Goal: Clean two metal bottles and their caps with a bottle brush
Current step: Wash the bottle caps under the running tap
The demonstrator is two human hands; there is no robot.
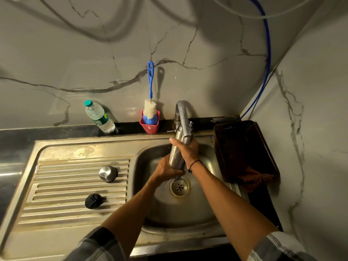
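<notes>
Over the sink: one metal bottle was held by both hands, under the tap.
Plastic water bottle [99, 116]: stood tilted on the dark ledge at about 10 o'clock from the basin, with a green cap, against the marble wall.
Black cap [93, 201]: lay on the ribbed drainboard [56, 187], at 9 o'clock from the drain.
Steel cap [108, 173]: lay on the same drainboard, just beyond the black one, not touching it.
Bottle brush [150, 102]: stood with bristles down in a red cup [149, 125] on the ledge, blue handle leaning on the wall, at 11 o'clock from the basin.
Left hand [166, 169]: fingers curled around the lower end of the metal bottle [176, 157], just above the drain [179, 187].
Metal bottle: leaned a little from upright, its mouth end toward 12 o'clock, partly hidden behind the tap [182, 121].
Right hand [188, 150]: gripped the upper part of the bottle body; a dark thread was around the wrist.
Second bottle: something metallic with rings showed behind the tap spout, but I cannot tell what it was.
Dark basket [243, 147]: sat at 3 o'clock from the basin, with an orange checked cloth [254, 178] over its near corner.
Blue hose [268, 53]: ran down the wall corner toward the basket.
</notes>
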